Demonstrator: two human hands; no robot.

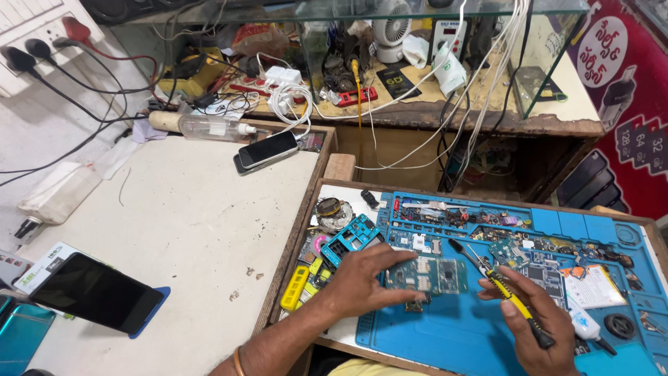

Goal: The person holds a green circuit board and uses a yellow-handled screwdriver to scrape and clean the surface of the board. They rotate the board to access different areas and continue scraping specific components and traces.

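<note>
Fingers (400,259) of left hand (362,282) pin circuit board (428,273); right hand (532,317) grips screwdriver (504,292).

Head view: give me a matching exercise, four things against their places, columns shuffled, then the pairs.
Things:
1. circuit board
2. yellow-handled tool
3. clear bottle
4. dark phone

Places:
A. lying on its side at the far edge of the white table
B. propped at the near left of the white table
C. on the blue mat, under the left hand
D. gripped in the right hand

Pairs: 1-C, 2-D, 3-A, 4-B
</note>
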